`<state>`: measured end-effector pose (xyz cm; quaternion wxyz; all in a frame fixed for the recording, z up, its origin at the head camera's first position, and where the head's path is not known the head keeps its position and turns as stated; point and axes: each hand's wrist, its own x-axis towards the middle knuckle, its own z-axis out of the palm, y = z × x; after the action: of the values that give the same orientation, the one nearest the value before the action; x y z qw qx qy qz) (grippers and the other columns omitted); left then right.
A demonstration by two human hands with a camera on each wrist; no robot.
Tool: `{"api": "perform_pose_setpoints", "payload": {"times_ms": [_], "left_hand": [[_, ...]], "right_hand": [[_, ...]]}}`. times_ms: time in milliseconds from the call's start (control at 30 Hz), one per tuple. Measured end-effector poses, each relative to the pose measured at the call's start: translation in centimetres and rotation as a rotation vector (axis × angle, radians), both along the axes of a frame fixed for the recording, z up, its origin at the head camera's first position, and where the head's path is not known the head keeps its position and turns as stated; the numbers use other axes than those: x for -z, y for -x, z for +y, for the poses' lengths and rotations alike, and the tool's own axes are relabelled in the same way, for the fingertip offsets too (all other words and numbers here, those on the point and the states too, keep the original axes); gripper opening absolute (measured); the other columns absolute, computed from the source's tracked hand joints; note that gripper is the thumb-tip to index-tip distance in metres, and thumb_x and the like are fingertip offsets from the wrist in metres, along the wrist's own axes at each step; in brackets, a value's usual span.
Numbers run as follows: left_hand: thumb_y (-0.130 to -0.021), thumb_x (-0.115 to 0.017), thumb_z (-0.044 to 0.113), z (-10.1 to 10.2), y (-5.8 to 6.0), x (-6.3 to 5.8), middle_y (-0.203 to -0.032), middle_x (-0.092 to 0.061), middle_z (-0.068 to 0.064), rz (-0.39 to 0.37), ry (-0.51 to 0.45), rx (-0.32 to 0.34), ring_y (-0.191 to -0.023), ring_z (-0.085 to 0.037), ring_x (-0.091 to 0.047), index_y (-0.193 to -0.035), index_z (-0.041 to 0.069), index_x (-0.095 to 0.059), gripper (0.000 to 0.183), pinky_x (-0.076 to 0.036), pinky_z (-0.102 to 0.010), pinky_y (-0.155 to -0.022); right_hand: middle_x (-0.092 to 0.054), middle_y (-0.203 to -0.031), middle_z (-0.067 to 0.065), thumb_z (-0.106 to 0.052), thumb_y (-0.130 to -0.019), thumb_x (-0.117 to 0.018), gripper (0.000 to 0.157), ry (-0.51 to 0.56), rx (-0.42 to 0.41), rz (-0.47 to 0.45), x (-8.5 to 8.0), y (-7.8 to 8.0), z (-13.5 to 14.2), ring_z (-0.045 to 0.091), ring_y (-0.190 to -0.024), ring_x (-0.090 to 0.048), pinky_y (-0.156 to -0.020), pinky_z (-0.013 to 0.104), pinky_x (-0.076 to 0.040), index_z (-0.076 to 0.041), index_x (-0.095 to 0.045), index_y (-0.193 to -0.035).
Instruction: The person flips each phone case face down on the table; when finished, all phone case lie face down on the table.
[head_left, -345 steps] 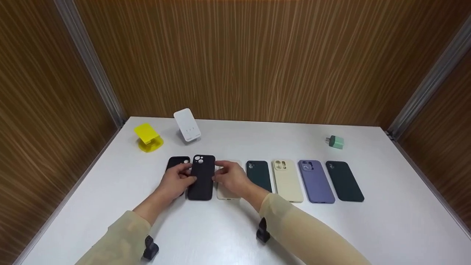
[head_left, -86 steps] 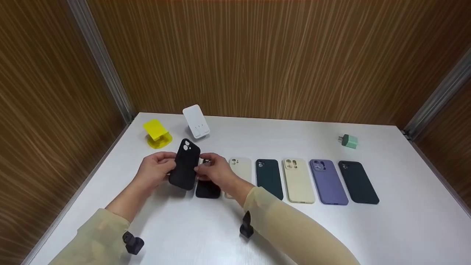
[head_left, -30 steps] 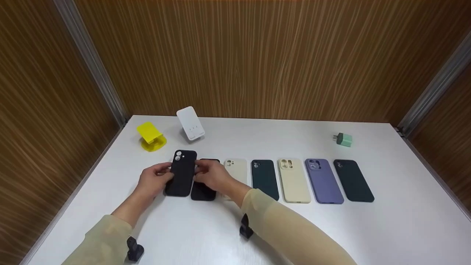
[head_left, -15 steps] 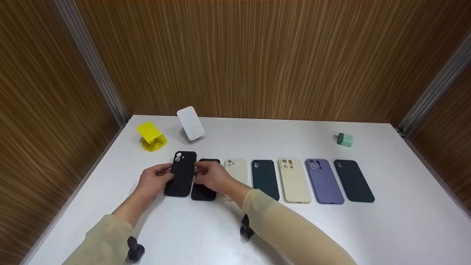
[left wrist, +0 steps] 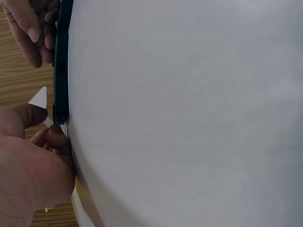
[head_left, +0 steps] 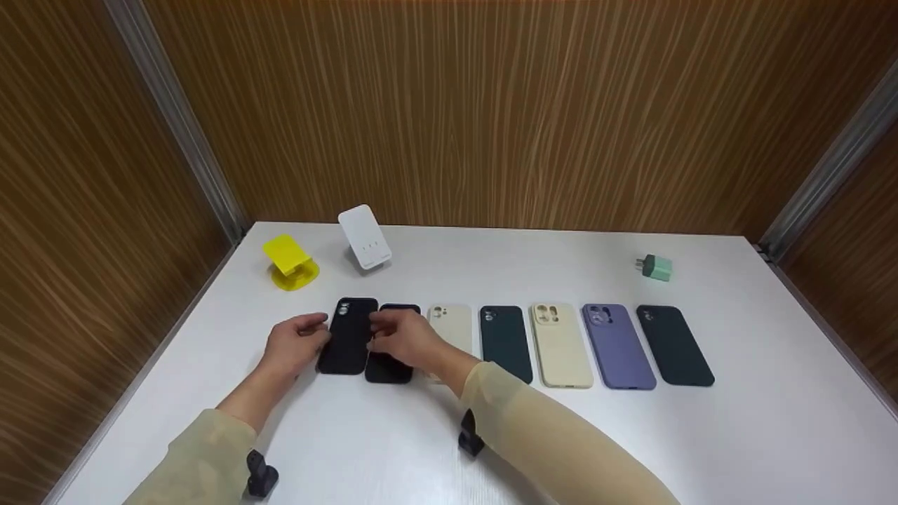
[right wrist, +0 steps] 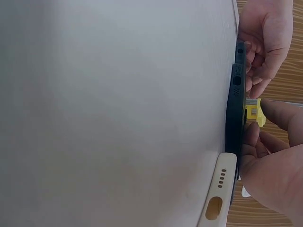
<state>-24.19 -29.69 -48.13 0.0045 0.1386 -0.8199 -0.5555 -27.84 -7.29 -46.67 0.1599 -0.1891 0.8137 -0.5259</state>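
A black phone case [head_left: 349, 338] lies flat at the left end of the row, camera cutout at its far left corner. My left hand [head_left: 291, 345] is at its left edge, thumb and fingers spread apart. At the opposite edge, my right hand [head_left: 412, 339] has its fingertips by the case, with a gap between thumb and fingers in the right wrist view. Under that hand lies a second black phone case [head_left: 388, 368], partly covered. The right hand and wrist also hide some of a cream phone case [head_left: 452, 324].
Rightward along the row lie a dark green case [head_left: 506, 344], a pale yellow case [head_left: 563, 354], a purple case [head_left: 621, 354] and another dark green case [head_left: 677, 347]. Behind stand a yellow stand [head_left: 287, 259], a white stand [head_left: 365, 238] and a green charger plug [head_left: 658, 267].
Earlier, both hands held a black case raised and tilted, then carried it left of the second black case. Since half a second ago its far end has come down flat and the fingers have loosened.
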Motion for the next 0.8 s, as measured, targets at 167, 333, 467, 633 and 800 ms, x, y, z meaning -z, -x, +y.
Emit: {"api": "perform_pose_setpoints", "payload": {"times_ms": [167, 333, 467, 633, 800], "left_hand": [[-0.1, -0.063, 0.01, 0.1, 0.0, -0.3, -0.13, -0.064, -0.015, -0.01, -0.016, -0.012, -0.112, -0.022, -0.06, -0.145, -0.001, -0.061, 0.046, -0.051, -0.018, -0.08], [-0.102, -0.065, 0.014, 0.3, 0.1, -1.8, -0.127, -0.062, -0.015, 0.029, 0.001, 0.005, -0.092, -0.014, -0.06, -0.144, 0.0, -0.061, 0.045, -0.05, -0.021, -0.066], [-0.102, -0.067, 0.017, 0.5, 0.5, -3.3, -0.131, -0.064, -0.017, 0.085, 0.067, 0.054, -0.099, -0.018, -0.064, -0.144, 0.0, -0.062, 0.046, -0.052, -0.02, -0.071], [-0.103, -0.067, 0.023, 0.0, 0.2, -5.1, -0.138, -0.064, -0.019, 0.131, 0.185, 0.122, -0.122, -0.031, -0.063, -0.147, 0.003, -0.06, 0.049, -0.055, -0.031, -0.094], [-0.104, -0.066, 0.027, -0.6, -0.5, -6.2, -0.147, -0.058, -0.021, 0.182, 0.316, 0.158, -0.134, -0.038, -0.056, -0.149, 0.001, -0.058, 0.052, -0.045, -0.051, -0.114]], "right_hand": [[-0.073, -0.123, 0.007, -0.005, -0.095, -0.077, 0.049, 0.039, 0.005, -0.028, -0.2, 0.4, 0.5, 0.016, -0.11, -0.068, -0.098, 0.032, -0.055, -0.003, -0.066, -0.142], [-0.073, -0.125, 0.008, -0.008, -0.099, -0.074, 0.049, 0.076, -0.005, -0.013, -2.1, 1.1, 2.5, 0.019, -0.114, -0.068, -0.098, 0.032, -0.057, -0.002, -0.062, -0.146], [-0.072, -0.128, 0.016, -0.008, -0.1, -0.072, 0.048, 0.113, -0.014, 0.068, -4.1, 1.7, 5.5, 0.025, -0.116, -0.07, -0.096, 0.033, -0.058, 0.001, -0.061, -0.146], [-0.072, -0.128, 0.015, -0.011, -0.102, -0.069, 0.047, 0.102, -0.012, 0.179, -6.6, 1.9, 10.1, 0.027, -0.115, -0.071, -0.094, 0.036, -0.059, 0.001, -0.06, -0.147], [-0.072, -0.131, 0.01, -0.018, -0.104, -0.069, 0.05, 0.005, 0.031, 0.292, -8.3, 2.0, 15.6, 0.026, -0.118, -0.069, -0.098, 0.04, -0.058, -0.006, -0.058, -0.151]]}}
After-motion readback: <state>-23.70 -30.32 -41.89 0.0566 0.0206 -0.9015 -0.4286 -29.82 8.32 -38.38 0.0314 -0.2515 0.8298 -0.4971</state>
